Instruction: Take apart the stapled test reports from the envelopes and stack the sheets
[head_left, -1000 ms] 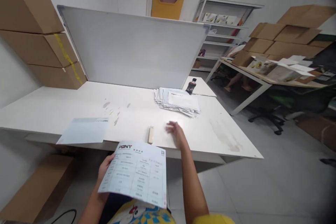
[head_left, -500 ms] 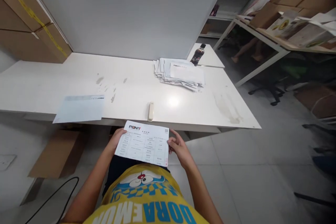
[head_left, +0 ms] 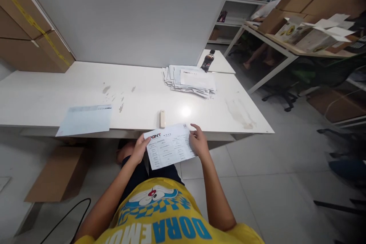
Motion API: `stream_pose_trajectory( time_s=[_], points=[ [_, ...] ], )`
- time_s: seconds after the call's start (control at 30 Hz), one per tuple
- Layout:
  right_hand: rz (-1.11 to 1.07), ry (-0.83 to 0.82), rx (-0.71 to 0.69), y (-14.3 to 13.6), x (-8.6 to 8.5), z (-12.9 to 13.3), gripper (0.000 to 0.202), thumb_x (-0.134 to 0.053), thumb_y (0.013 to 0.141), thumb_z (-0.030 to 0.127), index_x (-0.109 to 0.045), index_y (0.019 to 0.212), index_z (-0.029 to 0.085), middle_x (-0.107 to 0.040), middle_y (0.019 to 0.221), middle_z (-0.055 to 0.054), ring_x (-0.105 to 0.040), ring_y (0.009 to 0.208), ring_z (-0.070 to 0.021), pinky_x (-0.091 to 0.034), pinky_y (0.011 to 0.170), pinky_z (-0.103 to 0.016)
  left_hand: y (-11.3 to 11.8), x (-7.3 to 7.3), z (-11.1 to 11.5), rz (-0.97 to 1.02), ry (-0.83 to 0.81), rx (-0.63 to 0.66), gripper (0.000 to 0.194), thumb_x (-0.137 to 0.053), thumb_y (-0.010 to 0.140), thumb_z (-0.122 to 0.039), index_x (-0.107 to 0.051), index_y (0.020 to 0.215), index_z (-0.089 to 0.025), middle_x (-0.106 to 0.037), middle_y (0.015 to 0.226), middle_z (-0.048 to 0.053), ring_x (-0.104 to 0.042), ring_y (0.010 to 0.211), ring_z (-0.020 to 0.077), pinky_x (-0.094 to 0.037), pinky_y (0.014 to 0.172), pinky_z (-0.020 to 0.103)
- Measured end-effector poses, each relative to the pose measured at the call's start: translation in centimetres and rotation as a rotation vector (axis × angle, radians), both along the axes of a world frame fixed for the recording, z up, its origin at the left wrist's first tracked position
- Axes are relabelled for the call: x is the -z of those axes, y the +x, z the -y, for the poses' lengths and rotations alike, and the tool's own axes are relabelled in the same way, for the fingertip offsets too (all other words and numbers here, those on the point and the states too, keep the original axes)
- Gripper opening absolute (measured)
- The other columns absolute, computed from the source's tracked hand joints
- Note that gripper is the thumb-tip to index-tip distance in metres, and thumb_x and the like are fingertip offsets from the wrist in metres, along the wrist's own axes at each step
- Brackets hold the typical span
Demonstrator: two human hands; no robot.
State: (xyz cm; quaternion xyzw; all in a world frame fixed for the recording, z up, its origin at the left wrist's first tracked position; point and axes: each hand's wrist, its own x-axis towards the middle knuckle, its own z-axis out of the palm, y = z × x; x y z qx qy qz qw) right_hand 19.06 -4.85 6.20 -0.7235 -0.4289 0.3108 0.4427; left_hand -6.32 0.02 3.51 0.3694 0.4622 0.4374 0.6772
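Observation:
A white printed PONY sheet [head_left: 170,148] is held up at the table's front edge. My left hand [head_left: 139,150] grips its left edge, thumb on top. At its right edge my right hand [head_left: 198,141] pinches the paper, index finger stretched past the corner. Just beyond the sheet a small cream stapler-like object [head_left: 162,118] lies on the white table [head_left: 140,103]. Farther back sits a pile of papers [head_left: 197,80], several sheets thick. One bluish sheet [head_left: 85,121] lies on the left, slightly over the front edge.
Behind the pile stands a dark drink bottle [head_left: 207,61]. A grey panel [head_left: 128,15] rises along the table's back. Cardboard boxes [head_left: 25,53] are at the left, another box [head_left: 58,173] below. A person sits behind another table [head_left: 271,40] at the back right.
The PONY sheet and both my hands have moved right and slightly up, and the sheet is now tilted, its right side higher. The camera view has shifted a little.

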Motion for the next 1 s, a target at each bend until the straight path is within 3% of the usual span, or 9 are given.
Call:
stream_pose_trajectory(
  time_s=[0.13, 0.23, 0.37, 0.43, 0.5, 0.57, 0.67, 0.8, 1.0],
  points=[
    [0.139, 0.023, -0.037, -0.8, -0.4, 0.4, 0.054, -0.042, 0.079, 0.025, -0.047, 0.132, 0.023, -0.063, 0.088, -0.005, -0.055, 0.067, -0.0187, -0.043, 0.063, -0.03, 0.6, 0.3, 1.4, 0.078, -0.123, -0.101, 0.04, -0.077, 0.06, -0.039, -0.068, 0.088, -0.013, -0.073, 0.085, 0.009, -0.068, 0.085, 0.0281, -0.051, 0.076, 0.035],
    [0.169, 0.004, -0.01, -1.3, 0.0, 0.6, 0.052, -0.038, 0.082, 0.025, -0.045, 0.133, 0.021, -0.064, 0.092, -0.007, -0.057, 0.068, -0.02, -0.045, 0.063, -0.032, 0.4, 0.4, 2.3, 0.059, -0.188, -0.095, 0.045, -0.079, 0.056, -0.041, -0.068, 0.088, -0.011, -0.074, 0.084, 0.012, -0.069, 0.085, 0.0319, -0.053, 0.074, 0.039],
    [0.381, 0.133, 0.055, -2.6, -0.4, -0.1, 0.048, -0.039, 0.083, 0.021, -0.048, 0.13, 0.016, -0.059, 0.113, -0.015, -0.057, 0.098, -0.028, -0.047, 0.084, -0.045, 0.5, -0.3, 2.4, 0.039, -0.141, -0.059, 0.05, -0.081, 0.056, -0.041, -0.068, 0.095, -0.011, -0.074, 0.092, 0.013, -0.068, 0.09, 0.0328, -0.054, 0.076, 0.04],
    [0.465, 0.272, -0.039, -3.8, -1.1, -0.9, 0.043, -0.039, 0.083, 0.015, -0.055, 0.123, 0.018, -0.058, 0.12, -0.014, -0.052, 0.112, -0.0277, -0.042, 0.095, -0.047, 0.9, -0.7, 2.0, 0.025, -0.117, -0.054, 0.051, -0.081, 0.056, -0.041, -0.068, 0.095, -0.011, -0.073, 0.092, 0.013, -0.067, 0.092, 0.0333, -0.054, 0.076, 0.04],
    [0.488, 0.369, -0.239, -5.1, -1.6, -1.9, 0.047, -0.037, 0.081, 0.007, -0.057, 0.121, 0.021, -0.059, 0.124, -0.01, -0.051, 0.118, -0.0237, -0.04, 0.101, -0.044, 1.5, -1.0, 1.4, 0.006, -0.097, -0.05, 0.052, -0.081, 0.055, -0.041, -0.068, 0.095, -0.011, -0.074, 0.09, 0.013, -0.067, 0.092, 0.0334, -0.054, 0.076, 0.039],
    [0.538, 0.397, -0.415, -6.2, -1.8, -3.0, 0.056, -0.036, 0.077, 0.001, -0.055, 0.125, 0.022, -0.056, 0.132, -0.006, -0.046, 0.126, -0.0209, -0.038, 0.104, -0.042, 2.0, -1.0, 1.0, 0.003, -0.076, -0.047, 0.053, -0.08, 0.056, -0.041, -0.068, 0.097, -0.011, -0.074, 0.087, 0.011, -0.067, 0.091, 0.0329, -0.054, 0.075, 0.039],
    [0.652, 0.339, -0.511, -6.9, -1.2, -4.2, 0.069, -0.036, 0.071, -0.005, -0.048, 0.134, 0.021, -0.05, 0.14, -0.004, -0.036, 0.135, -0.0205, -0.032, 0.109, -0.044, 2.5, -0.7, 0.6, 0.025, -0.075, -0.043, 0.053, -0.078, 0.058, -0.042, -0.068, 0.099, -0.011, -0.074, 0.086, 0.01, -0.067, 0.088, 0.0316, -0.054, 0.073, 0.039],
    [0.692, 0.29, -0.474, -7.3, 0.2, -4.4, 0.077, -0.038, 0.068, -0.006, -0.044, 0.137, 0.026, -0.048, 0.142, 0.0, -0.036, 0.136, -0.0205, -0.031, 0.11, -0.045, 2.6, -0.5, 0.5, 0.043, -0.108, -0.049, 0.049, -0.077, 0.06, -0.041, -0.068, 0.097, -0.01, -0.073, 0.085, 0.011, -0.068, 0.085, 0.0306, -0.054, 0.071, 0.038],
    [0.691, 0.301, -0.345, -9.0, 2.5, -3.6, 0.079, -0.036, 0.068, -0.006, -0.039, 0.141, 0.023, -0.041, 0.146, -0.004, -0.041, 0.133, -0.0212, -0.037, 0.105, -0.042, 2.1, -0.5, 0.4, 0.072, -0.126, -0.034, 0.047, -0.079, 0.059, -0.038, -0.068, 0.095, -0.01, -0.073, 0.088, 0.011, -0.068, 0.085, 0.03, -0.054, 0.074, 0.038]
  ],
)
